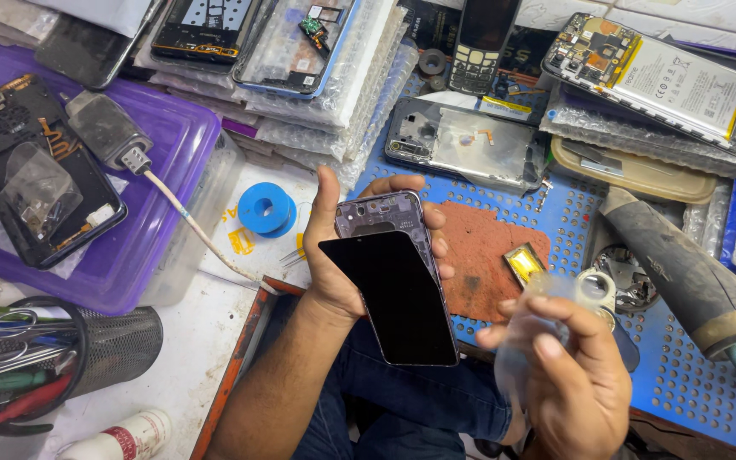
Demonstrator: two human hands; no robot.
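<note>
My left hand holds a smartphone with a dark screen panel lying slightly offset over its purple-grey body, above my lap at the bench edge. My right hand, lower right, pinches a clear, blurred piece of plastic film just to the right of the phone. The film hangs between my fingers and looks crumpled. The two hands are apart.
A blue perforated mat carries a reddish pad, a small yellow-edged part and an opened phone frame. A hot-air tool handle lies right. Left: purple tray, blue tape roll, mesh tool cup.
</note>
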